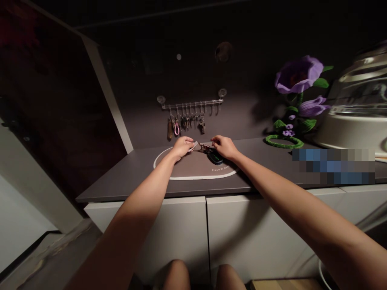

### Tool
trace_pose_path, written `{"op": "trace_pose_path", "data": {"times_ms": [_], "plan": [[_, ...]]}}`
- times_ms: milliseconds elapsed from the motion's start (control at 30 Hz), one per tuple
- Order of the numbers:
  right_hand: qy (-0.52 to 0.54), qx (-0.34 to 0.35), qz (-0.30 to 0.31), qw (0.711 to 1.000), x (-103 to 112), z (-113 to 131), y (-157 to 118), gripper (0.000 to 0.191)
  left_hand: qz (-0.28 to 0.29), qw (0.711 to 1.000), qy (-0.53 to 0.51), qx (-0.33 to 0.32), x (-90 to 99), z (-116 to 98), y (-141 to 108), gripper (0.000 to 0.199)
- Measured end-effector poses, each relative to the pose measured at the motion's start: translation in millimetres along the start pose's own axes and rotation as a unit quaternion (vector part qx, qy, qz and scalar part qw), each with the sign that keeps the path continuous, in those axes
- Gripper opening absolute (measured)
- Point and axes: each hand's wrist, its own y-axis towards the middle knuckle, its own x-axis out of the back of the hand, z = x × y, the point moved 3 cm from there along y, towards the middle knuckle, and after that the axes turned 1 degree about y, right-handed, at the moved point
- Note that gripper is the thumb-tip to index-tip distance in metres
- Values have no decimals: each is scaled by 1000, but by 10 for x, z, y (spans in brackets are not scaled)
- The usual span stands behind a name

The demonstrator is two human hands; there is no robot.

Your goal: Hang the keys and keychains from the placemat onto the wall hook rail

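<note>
Key fob (215, 158), just one, black, shows by the right hand (224, 147), whose grip I cannot tell, while the left hand (181, 147) pinches one pale flat piece (193, 146) over one oval mat (189, 169).

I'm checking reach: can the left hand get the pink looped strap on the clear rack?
Probably yes: nothing visible blocks the pink looped strap beyond the left hand, though it holds a pale flat piece.

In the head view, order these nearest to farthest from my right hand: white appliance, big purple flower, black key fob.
1. Black key fob: just beside your right hand.
2. Big purple flower: off to its right.
3. White appliance: farther right, past the flower.
</note>
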Motion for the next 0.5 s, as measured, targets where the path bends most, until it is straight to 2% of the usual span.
{"op": "trace_pose_path", "data": {"times_ms": [267, 500], "plan": [[0, 11, 1, 1000, -6, 18, -4, 26, -32, 994, -104, -6, 41, -66, 29, 18], [-8, 26, 2, 1000, -7, 46, -22, 27, -49, 972, -229, -12, 61, -101, 41, 8]]}}
